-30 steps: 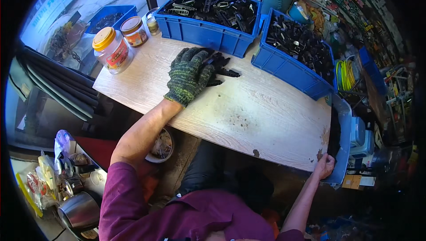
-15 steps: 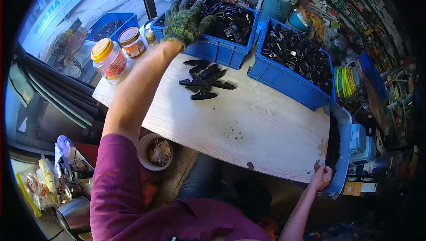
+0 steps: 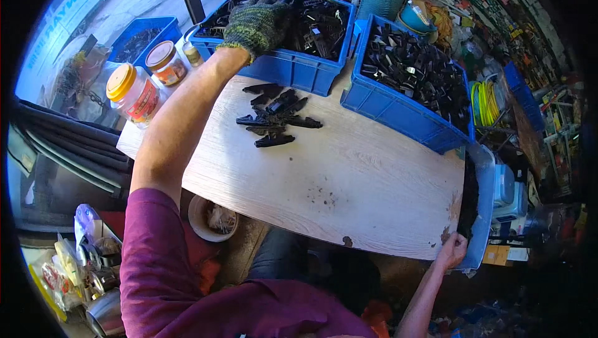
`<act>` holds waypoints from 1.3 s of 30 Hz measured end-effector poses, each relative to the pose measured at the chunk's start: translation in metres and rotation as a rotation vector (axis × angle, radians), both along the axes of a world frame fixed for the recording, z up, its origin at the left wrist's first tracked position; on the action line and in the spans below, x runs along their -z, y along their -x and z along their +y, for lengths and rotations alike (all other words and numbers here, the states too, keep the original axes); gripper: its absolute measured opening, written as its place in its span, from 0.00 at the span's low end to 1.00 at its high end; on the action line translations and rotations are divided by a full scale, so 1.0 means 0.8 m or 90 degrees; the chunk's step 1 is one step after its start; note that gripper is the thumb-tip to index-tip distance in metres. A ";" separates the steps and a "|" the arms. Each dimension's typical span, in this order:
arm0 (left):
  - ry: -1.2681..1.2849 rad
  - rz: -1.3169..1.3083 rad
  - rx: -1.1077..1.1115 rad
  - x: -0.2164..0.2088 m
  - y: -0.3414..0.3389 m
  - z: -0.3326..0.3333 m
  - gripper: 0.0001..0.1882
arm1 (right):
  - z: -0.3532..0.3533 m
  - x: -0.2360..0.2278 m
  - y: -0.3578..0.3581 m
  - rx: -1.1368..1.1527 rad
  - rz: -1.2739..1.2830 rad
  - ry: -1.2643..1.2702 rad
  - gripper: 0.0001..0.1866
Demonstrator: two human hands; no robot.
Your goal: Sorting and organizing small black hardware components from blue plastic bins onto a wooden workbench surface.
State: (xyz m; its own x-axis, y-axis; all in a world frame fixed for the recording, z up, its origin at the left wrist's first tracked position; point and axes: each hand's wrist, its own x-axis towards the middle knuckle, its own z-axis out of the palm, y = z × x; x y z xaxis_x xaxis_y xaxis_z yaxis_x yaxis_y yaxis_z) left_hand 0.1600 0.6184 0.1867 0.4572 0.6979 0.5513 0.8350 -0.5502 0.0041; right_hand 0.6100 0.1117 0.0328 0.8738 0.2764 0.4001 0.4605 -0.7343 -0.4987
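Observation:
My left hand [image 3: 256, 25], in a dark green knitted glove, reaches into the far blue crate [image 3: 298, 71], down onto black plastic parts [image 3: 319, 29]. Its fingertips are hidden there, so their grip does not show. A loose pile of black parts [image 3: 278, 114] lies on the pale wooden table [image 3: 367, 195], nearer than that crate. My bare right hand [image 3: 453, 249] rests at the table's near right corner, beside a long blue bin [image 3: 486, 195]. Its fingers are curled closed; what they hold, if anything, is hidden.
A second blue crate [image 3: 398, 117] full of black parts stands at the table's right. Two lidded jars [image 3: 138, 96] are at its left edge. A bucket [image 3: 215, 218] sits below on the floor. Yellow cable [image 3: 486, 102] hangs beyond the right side.
My left hand was raised above the far crate with fingers spread; it has lowered into the parts. My right hand stays at the table corner. The view has shifted slightly.

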 end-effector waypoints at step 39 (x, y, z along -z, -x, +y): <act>0.013 -0.223 0.061 0.014 -0.052 -0.052 0.18 | -0.015 0.024 -0.046 -0.004 -0.118 0.139 0.20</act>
State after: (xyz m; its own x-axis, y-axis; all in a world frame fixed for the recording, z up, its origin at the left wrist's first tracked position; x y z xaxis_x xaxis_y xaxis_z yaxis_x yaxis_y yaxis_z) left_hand 0.2017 0.5769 0.1754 0.3073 0.6731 0.6727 0.7260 -0.6229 0.2916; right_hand 0.6464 0.0996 0.0137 0.7896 0.3787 0.4829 0.5338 -0.8119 -0.2362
